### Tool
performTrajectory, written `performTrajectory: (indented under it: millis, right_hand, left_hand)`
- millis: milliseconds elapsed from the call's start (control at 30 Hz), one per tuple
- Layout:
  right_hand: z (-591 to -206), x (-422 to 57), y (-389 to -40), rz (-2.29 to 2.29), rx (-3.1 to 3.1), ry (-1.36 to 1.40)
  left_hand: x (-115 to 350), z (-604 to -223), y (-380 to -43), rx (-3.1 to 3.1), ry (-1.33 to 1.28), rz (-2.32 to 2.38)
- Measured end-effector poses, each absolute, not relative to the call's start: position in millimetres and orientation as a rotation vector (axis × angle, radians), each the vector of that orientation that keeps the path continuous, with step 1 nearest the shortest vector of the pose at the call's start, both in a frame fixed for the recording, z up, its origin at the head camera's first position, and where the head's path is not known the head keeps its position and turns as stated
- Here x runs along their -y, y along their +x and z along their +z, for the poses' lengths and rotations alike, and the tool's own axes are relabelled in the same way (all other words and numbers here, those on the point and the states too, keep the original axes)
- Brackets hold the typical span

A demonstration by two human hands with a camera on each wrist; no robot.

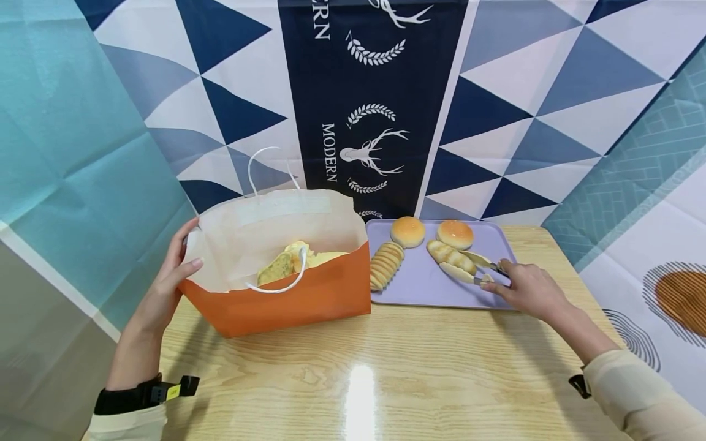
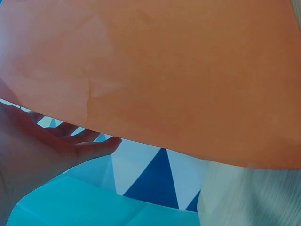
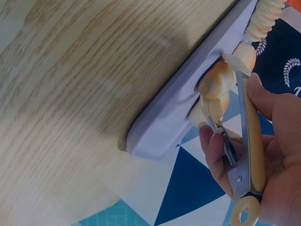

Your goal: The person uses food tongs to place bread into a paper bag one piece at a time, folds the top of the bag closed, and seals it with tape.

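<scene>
My right hand [image 1: 532,288] grips a pair of food tongs [image 3: 251,136] with cream handles. The tongs' two tips lie on either side of an oblong ridged bread roll [image 1: 452,256] on a lilac tray [image 1: 421,288]. My left hand [image 1: 165,278] rests against the left side of an orange paper bag [image 1: 292,306], its fingers spread along the outside and its thumb near the rim. In the left wrist view the bag's wall fills most of the picture. Pieces of bread [image 1: 276,268] lie inside the bag, partly hidden by its front wall.
Two round buns [image 1: 408,232] sit at the tray's back, and another ridged roll [image 1: 386,266] lies at its left, beside the bag. White cord handles [image 1: 278,289] hang at the bag's opening. Patterned cloth [image 1: 369,110] hangs behind the wooden table [image 1: 430,373].
</scene>
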State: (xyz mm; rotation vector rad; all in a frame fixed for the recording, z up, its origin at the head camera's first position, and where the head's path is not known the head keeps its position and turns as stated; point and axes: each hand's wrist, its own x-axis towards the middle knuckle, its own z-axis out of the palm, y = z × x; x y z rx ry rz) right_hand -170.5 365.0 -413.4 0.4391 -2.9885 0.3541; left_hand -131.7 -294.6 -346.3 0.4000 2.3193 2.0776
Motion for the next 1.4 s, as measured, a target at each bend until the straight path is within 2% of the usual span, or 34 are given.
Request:
performTrajectory:
  millis: [900, 1167, 1400]
  right_hand:
    - [-392, -347, -172, 0.409, 2.868, 0.553]
    - [-369, -332, -176, 0.425, 2.786, 0.618]
    - [-332, -321, -179, 0.389, 2.758, 0.627]
  left_hand:
    - [296, -350, -131, -2.331, 0.392, 2.062]
    - [297, -350, -131, -2.338, 0.401, 2.074]
    - [297, -349, -131, -2.344, 0.431, 2.086]
